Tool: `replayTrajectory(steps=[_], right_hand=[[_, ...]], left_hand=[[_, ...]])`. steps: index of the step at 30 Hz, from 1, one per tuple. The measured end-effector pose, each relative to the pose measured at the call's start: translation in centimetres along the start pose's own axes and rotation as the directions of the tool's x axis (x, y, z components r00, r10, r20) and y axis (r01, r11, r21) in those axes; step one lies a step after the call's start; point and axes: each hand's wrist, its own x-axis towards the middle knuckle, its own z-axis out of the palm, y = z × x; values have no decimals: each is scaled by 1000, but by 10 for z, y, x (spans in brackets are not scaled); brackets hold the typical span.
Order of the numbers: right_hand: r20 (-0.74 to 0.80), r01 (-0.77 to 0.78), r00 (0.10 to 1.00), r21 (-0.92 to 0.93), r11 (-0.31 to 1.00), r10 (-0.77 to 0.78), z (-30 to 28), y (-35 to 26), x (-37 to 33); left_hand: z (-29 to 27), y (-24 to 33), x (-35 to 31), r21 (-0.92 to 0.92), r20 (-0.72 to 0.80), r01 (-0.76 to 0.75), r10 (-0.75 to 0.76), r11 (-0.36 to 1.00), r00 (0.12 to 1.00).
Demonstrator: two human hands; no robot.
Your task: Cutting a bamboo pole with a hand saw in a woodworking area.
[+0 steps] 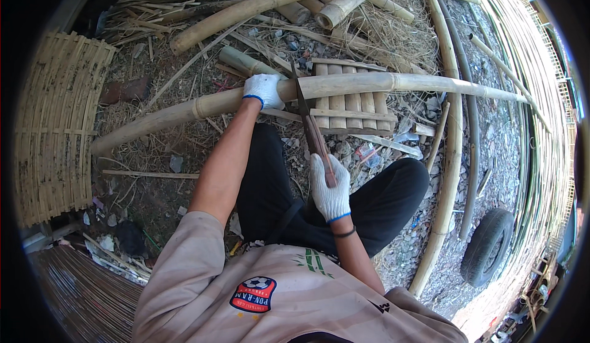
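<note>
A long bamboo pole [353,83] runs crosswise in front of me. My left hand [264,91], in a white knit glove with a blue cuff, is closed around it left of the saw. In my gloved right hand [330,186] is the handle of a hand saw [303,108]. Its dark blade points away from me and meets the pole just right of my left hand. Whether the teeth have cut into the bamboo cannot be made out. Beneath the pole lies a low slatted bamboo rack [347,100].
Thick bamboo poles [264,11] and split strips pile up at the far side. A woven bamboo panel [58,128] stands at left. On the right are an upright-running pole [453,152], a black tyre [487,248] and long bundled slats [541,97]. Rubble and straw litter the ground.
</note>
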Motion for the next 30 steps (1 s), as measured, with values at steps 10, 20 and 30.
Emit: replayTrajectory(steps=[10, 20, 30], right_hand=[[-42, 53, 998, -6, 999, -53, 32, 17, 98], [-104, 73, 992, -37, 997, -76, 36, 9, 127], [-68, 53, 996, 28, 998, -51, 27, 11, 77]], left_hand=[[19, 22, -4, 3, 7, -19, 19, 1000, 1000], [15, 31, 14, 0, -58, -53, 53, 999, 997], [12, 17, 3, 9, -59, -29, 30, 1000, 998]])
